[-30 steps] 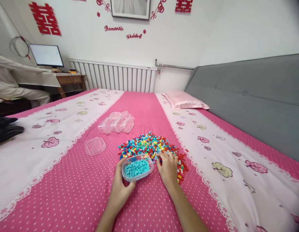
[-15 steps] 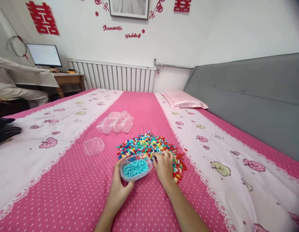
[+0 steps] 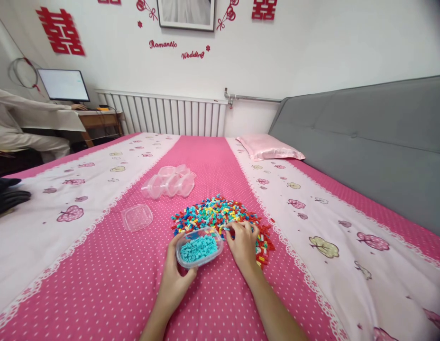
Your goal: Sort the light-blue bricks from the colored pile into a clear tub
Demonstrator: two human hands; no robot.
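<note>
Two bare hands in view. Left hand (image 3: 177,278) holds a clear plastic tub (image 3: 202,262) by its sides, thumb at the near rim, fingers round the far-left corner; loose turquoise bricks (image 3: 197,249) inside. Right hand (image 3: 244,244) at the tub's 3 o'clock, fingers curled narrow over the near edge of the mixed brick pile (image 3: 209,213); a small blue piece shows by thumb and index, can't tell if pinched. Pile runs 12 to 3 o'clock of the tub, reds mostly outer right. Clear lid (image 3: 137,218) at 10, stacked clear containers (image 3: 168,183) at 11, all on the polka-dot bedspread (image 3: 109,284).

Risks: one-hand hold on soft bedding, so a knock or squeeze could tip the tub and spill turquoise into the pile. Crowded colours could bring a wrong-shade pick.

Unclear: right fingertips mostly hidden; coloured bits at the tub's far wall, inside or behind? Black gloves (image 3: 8,200) at 9, cut off by frame.
</note>
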